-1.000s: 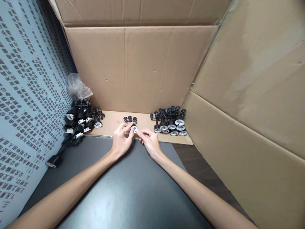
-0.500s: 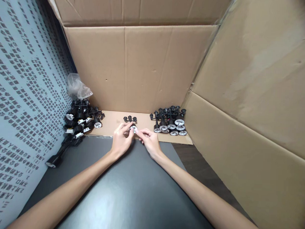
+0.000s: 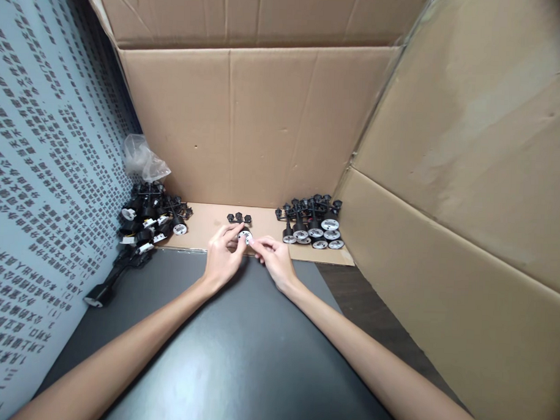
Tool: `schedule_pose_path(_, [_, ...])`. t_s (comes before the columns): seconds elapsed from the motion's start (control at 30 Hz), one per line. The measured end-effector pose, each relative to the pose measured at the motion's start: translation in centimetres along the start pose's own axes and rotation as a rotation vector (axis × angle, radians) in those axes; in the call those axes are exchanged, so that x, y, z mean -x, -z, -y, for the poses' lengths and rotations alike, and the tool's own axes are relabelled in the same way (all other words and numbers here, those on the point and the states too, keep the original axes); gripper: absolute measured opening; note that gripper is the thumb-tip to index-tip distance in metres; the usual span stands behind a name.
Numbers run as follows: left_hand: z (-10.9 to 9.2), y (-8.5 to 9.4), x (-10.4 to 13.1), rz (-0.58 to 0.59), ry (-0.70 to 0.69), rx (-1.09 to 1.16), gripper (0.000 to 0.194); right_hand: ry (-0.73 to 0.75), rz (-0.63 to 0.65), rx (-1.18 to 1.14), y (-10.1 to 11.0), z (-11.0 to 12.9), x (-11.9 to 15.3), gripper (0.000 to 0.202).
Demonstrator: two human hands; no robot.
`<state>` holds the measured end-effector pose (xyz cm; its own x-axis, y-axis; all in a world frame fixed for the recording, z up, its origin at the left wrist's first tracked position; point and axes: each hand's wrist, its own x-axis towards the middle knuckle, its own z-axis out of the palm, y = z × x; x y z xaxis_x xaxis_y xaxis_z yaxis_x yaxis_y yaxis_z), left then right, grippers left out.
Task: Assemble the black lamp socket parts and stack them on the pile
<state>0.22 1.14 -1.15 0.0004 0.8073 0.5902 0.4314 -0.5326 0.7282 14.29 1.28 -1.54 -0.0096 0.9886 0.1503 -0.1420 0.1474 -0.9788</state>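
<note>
Looking at a cardboard enclosure [image 3: 466, 124]: folded back wall [image 3: 269, 124], right wall joined to it at the corner, cardboard strip [image 3: 206, 226] along the foot.

On the strip, left end: jumbled heap of black pieces [image 3: 146, 220], lying at mixed angles, several with white ends showing. Right end: tidier stack of black pieces [image 3: 314, 226], lantern-like heads to the back, round white bases facing the near side. Above the heap: clear plastic bag [image 3: 144, 159], crumpled, near the printed sheet [image 3: 43, 165] on the left; can't make out contents. Off the strip, on the dark mat [image 3: 201, 366]: one loose black piece [image 3: 101, 294], slanting out of the heap, white base to the near left.

Now the lamp-post piece [image 3: 245, 229]: between both hands, over the middle of the strip, between heap and stack, well apart from both. Three heads away from the wrists, white base turned to the near side.

Left hand [image 3: 222, 257]: gripping it around the base end, forefinger on the far side, thumb at the white face. Right hand [image 3: 277, 262]: thumb and forefinger pinched together at the right edge of the white base; can't tell whether clasping a small part there or just pressing.
</note>
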Motion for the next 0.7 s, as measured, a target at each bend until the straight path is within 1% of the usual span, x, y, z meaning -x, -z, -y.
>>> schedule_pose_path(0.27, [-0.19, -0.04, -0.08, -0.006, 0.010, -0.012, 0.032, 0.007, 0.016, 0.001, 0.07, -0.20, -0.06, 0.026])
schedule_pose_path(0.53, [-0.35, 0.05, -0.12, 0.008, 0.005, -0.013, 0.030, -0.012, 0.022, 0.008, 0.20, -0.53, -0.15, 0.031])
schedule_pose_path(0.7, [-0.21, -0.04, -0.15, 0.015, 0.019, 0.004, 0.030, -0.007, 0.030, 0.028, 0.24, -0.30, -0.07, 0.024])
